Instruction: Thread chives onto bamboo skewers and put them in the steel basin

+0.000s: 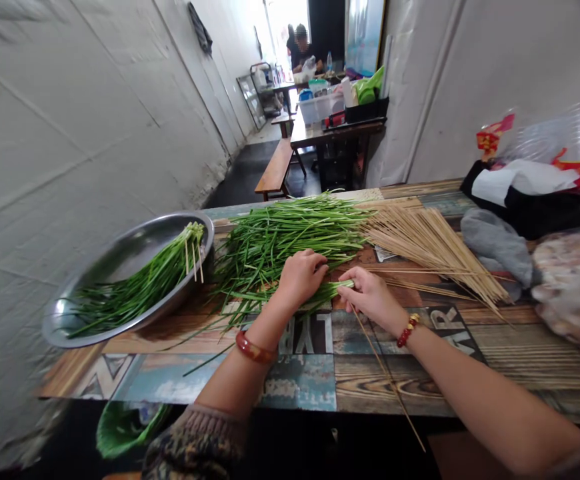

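Observation:
My left hand [303, 275] is closed over some garlic chives at the near edge of the green chive pile [290, 230]. To its right, my right hand [374, 300] pinches the pale cut ends of a small bunch of chives [344, 285]. A thin bamboo skewer [387, 373] runs down from its fingers, past the table's front edge. Several loose skewers [435, 247] lie fanned out beyond the right hand. In the steel basin [137, 233] at the left rest chive bundles [145, 287] with skewers through their pale ends.
Bagged pale food [575, 287], a grey plastic bag [497, 243] and a black bag [540, 207] crowd the table's right side. A green-lined bin [130, 427] stands below the front edge. Further back are a bench [276, 167], another table [330, 133] and a seated person [303, 53].

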The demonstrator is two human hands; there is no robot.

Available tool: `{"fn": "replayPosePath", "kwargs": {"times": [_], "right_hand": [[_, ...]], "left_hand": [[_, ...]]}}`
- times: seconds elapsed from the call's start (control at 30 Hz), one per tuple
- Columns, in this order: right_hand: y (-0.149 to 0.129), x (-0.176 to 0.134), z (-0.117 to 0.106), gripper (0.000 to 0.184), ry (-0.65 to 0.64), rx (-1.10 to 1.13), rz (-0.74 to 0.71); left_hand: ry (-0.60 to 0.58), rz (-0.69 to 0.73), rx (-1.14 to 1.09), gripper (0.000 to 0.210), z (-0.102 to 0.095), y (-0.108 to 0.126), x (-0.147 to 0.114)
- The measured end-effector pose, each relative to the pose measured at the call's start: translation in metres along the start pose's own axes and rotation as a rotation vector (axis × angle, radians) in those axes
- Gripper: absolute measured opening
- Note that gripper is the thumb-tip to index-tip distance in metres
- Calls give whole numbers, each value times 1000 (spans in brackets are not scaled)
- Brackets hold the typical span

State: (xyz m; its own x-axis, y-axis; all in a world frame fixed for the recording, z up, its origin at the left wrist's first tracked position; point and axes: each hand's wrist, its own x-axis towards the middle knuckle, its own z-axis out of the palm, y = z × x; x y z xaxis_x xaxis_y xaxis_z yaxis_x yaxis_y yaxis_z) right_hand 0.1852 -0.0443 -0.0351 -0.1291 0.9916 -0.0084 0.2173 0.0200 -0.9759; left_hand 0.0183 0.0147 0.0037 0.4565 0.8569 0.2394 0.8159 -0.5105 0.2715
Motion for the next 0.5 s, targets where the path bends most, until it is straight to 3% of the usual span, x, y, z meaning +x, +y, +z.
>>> {"fn": "replayPosePath", "kwargs": {"times": [0.3, 0.4, 0.5], "right_hand": [[6, 5, 1, 18, 28, 96, -13], [7, 5, 1, 21, 23, 126, -30], [5, 5, 1, 21, 24, 148, -43]], "left_hand": [[-115, 104, 200, 13, 16, 17, 35], [-83, 100, 96, 13, 13, 13, 35], [-19, 44, -150, 10, 7, 4, 27]]}}
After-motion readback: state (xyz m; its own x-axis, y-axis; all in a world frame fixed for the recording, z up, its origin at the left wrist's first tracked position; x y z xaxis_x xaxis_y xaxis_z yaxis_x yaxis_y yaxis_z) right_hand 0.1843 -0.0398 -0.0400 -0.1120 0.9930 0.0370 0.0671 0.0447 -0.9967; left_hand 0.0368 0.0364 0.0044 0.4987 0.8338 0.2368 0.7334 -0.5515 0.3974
